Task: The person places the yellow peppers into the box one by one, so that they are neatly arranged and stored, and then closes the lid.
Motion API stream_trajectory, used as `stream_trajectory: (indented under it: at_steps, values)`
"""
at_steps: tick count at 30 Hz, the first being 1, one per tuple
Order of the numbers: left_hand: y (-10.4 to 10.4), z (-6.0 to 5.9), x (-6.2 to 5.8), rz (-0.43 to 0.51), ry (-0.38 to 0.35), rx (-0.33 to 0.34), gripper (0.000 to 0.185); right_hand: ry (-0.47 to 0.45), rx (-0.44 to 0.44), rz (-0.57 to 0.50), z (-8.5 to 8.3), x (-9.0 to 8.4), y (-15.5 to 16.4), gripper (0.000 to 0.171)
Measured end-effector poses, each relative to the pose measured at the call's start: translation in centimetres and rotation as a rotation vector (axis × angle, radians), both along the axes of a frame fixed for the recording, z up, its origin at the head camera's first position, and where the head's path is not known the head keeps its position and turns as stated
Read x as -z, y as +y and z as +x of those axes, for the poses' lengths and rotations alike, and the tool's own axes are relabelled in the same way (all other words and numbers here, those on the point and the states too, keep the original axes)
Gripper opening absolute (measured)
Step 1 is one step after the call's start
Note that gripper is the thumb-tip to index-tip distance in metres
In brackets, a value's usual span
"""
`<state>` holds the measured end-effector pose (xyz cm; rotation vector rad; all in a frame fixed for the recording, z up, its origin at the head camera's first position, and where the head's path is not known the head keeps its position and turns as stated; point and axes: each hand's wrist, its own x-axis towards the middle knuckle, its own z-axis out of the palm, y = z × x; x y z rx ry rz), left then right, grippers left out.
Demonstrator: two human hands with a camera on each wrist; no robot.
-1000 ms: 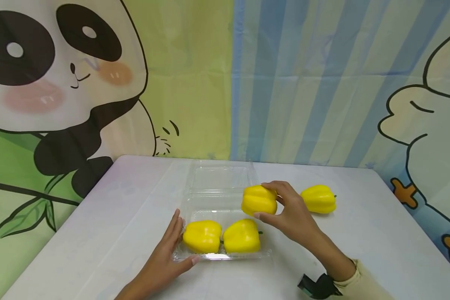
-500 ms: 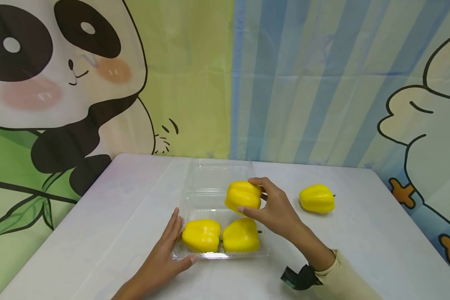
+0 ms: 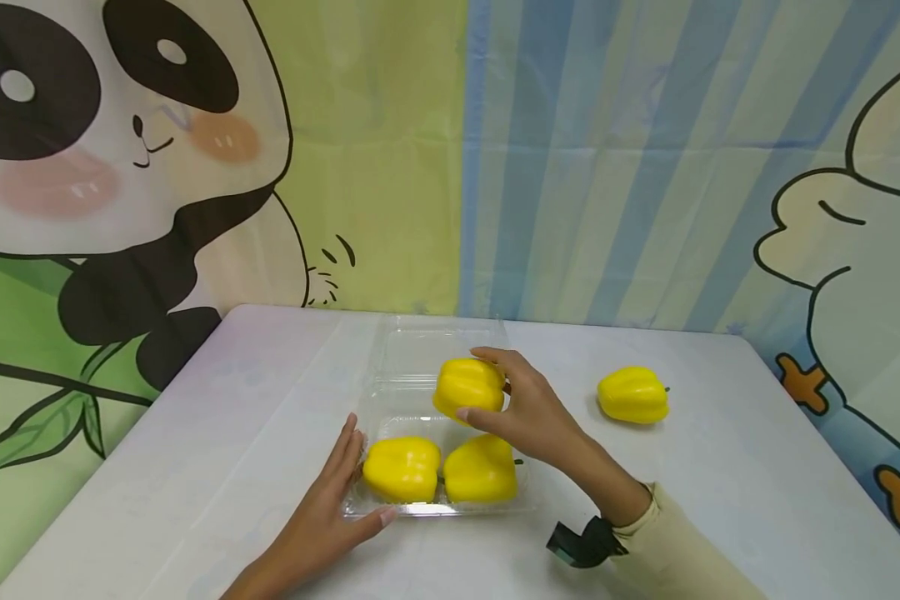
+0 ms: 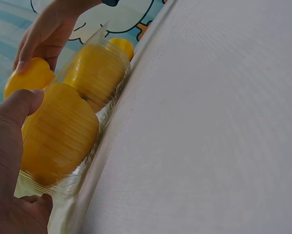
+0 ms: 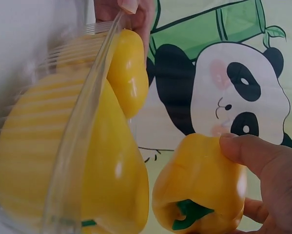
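Observation:
A clear plastic clamshell tray (image 3: 450, 508) lies open on the white table (image 3: 757, 500). Two yellow bell peppers sit side by side in its near half, one on the left (image 3: 401, 468) and one on the right (image 3: 482, 471). My right hand (image 3: 528, 408) grips a third yellow pepper (image 3: 468, 387) just above the tray's far half; this held pepper (image 5: 199, 192) fills the right wrist view. My left hand (image 3: 337, 492) rests flat against the tray's left front corner, thumb along the front rim. In the left wrist view the tray wall (image 4: 94, 146) shows the peppers behind it.
A fourth yellow pepper (image 3: 633, 395) lies loose on the table to the right. The tray's open lid (image 3: 435, 350) extends toward the back. A cartoon panda and striped backdrop (image 3: 495, 167) hangs behind the table. A black wrist band (image 3: 581, 542) sits on my right arm.
My right hand has carried the held pepper leftward from beside the tray's right edge to above its far half. The left hand and the other peppers have stayed put.

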<state>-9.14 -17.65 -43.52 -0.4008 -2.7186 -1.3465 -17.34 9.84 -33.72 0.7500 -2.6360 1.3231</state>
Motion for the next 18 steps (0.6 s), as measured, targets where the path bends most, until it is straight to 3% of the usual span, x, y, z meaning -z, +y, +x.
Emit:
stream_trajectory:
  at_steps: [5, 14, 18]
  values:
    - [0.0, -0.1, 0.0, -0.009, -0.019, -0.002, 0.110, -0.002, -0.027, 0.054, 0.0, 0.1, -1.0, 0.069]
    - [-0.1, -0.1, 0.2, 0.017, -0.034, 0.010, 0.109, -0.114, -0.070, 0.025, -0.5, 0.6, -2.4, 0.068]
    - [-0.1, -0.1, 0.1, 0.018, -0.040, 0.009, 0.109, -0.120, -0.067, 0.050, -0.7, 0.5, -3.0, 0.068]
